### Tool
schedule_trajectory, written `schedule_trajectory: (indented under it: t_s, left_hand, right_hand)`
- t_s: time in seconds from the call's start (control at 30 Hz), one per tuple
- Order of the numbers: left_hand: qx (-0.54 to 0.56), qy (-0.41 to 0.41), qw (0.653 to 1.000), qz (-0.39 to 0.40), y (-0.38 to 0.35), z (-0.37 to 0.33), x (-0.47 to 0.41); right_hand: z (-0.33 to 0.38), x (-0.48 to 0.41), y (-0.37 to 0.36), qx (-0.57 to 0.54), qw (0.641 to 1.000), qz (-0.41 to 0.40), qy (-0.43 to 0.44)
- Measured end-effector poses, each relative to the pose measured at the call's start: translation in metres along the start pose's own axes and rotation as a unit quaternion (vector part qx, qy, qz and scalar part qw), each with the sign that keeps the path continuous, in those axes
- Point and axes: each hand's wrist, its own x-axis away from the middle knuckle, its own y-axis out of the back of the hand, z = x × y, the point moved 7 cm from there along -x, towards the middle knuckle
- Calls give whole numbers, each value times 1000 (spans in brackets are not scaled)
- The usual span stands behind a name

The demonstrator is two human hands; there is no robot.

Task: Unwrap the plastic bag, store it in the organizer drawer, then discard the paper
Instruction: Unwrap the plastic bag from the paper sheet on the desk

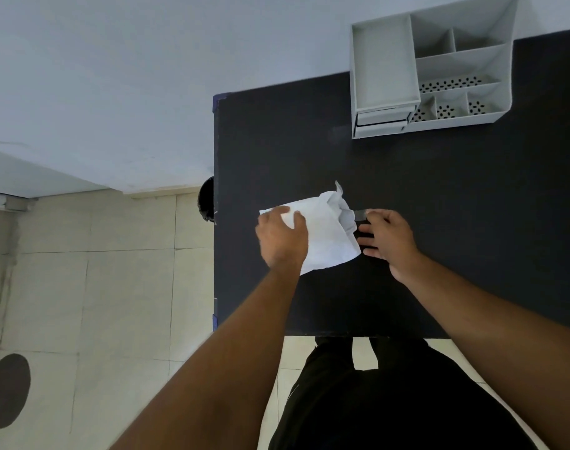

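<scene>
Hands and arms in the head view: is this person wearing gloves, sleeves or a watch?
No. The left hand and right hand are ungloved, with no watch, bracelet or ring showing. The left forearm and right forearm are bare to the frame edge, no sleeves in sight.

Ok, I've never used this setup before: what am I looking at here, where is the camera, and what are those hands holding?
No machine here: these are a person's two bare hands, seen by one wide-angle camera worn on the head, looking down. The left hand holds the white paper on the black table. The right hand pinches a bit of clear plastic bag sticking out of the paper's open end. A grey organizer with a small drawer stands at the table's far right. The dark round thing at the table's left edge may be a bin; it is mostly hidden.
</scene>
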Motion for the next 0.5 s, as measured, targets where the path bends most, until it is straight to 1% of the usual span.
schedule_trajectory:
  t_s: [0.03, 0.07, 0.1, 0.17, 0.2, 0.23, 0.3, 0.37, 0.43, 0.5]
  left_hand:
    - [-51, -7, 998, -20, 6, 1, -7]
    - [-85, 11, 996, -15, 8, 6, -15]
    - [-94, 50, 994, 13, 8, 12, -22]
    - [-57, 135, 986, 79, 5, 25, -35]
    - [-38, 156, 982, 102, 5, 28, -39]
    - [-30, 159, 979, 121, 5, 27, -43]
    - [-44, 129, 981, 137, 6, 23, -50]
    - [-44, 89, 987, 128, 8, 15, -52]
    - [1, 56, 993, 103, 14, 3, -50]
    - [68, 35, 994, 80, 21, -11, -48]
  right_hand:
    - [-1, 0, 0, 12, 1000, 1, 5]
    - [-1, 1, 0, 29, 1000, 0, 12]
    - [-1, 0, 0, 51, 999, -2, 19]
    - [0, -1, -1, 95, 995, -2, 34]
    - [1, -1, -3, 110, 993, 5, 40]
    - [2, -2, -6, 121, 991, 18, 48]
    - [8, 0, -13, 149, 986, 43, 65]
    - [12, -2, -17, 166, 982, 46, 75]
    - [15, -4, -18, 164, 983, 38, 75]
    - [21, -5, -21, 163, 982, 39, 83]
